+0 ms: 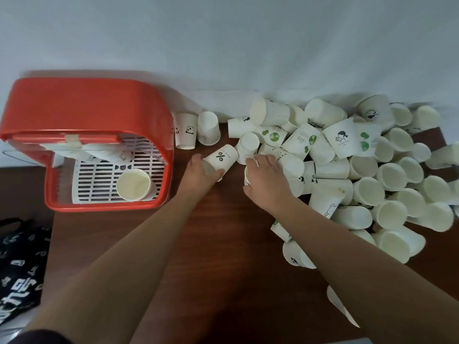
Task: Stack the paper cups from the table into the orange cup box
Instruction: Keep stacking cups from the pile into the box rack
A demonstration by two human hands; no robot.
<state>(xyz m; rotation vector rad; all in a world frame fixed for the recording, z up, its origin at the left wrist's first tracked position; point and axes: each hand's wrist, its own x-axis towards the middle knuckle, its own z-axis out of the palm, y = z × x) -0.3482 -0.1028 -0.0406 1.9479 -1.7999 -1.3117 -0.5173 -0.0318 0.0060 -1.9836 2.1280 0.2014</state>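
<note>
Head cam: left hand (198, 171) grips the mouth end of a "%" cup (221, 158), which lies tilted with its base toward 1 o'clock. Right hand (267, 178) is just beside it at 3 o'clock, fingers curled down over a half-hidden cup (246, 175). Only that cup's rim edge shows, so I can't tell its orientation. Both hands are at the 9 o'clock edge of the cup pile (360, 170): dozens of white paper cups, mostly on their sides, some printed, covering the 3 o'clock half of the brown table (198, 256). At 11 o'clock of the left hand stand a panda cup (185, 131) and a plain cup (208, 129), the panda cup just beside the orange cup box (84, 108). The box is at 9 o'clock of the hands, lid raised. Inside on the white slotted tray (99, 180) is an upright cup (134, 184), mouth up, and a nested stack (104, 153) lies sideways at the back. Black printed bag (17, 269) at 8 o'clock, off the table. White wall (223, 45) at 12.
</note>
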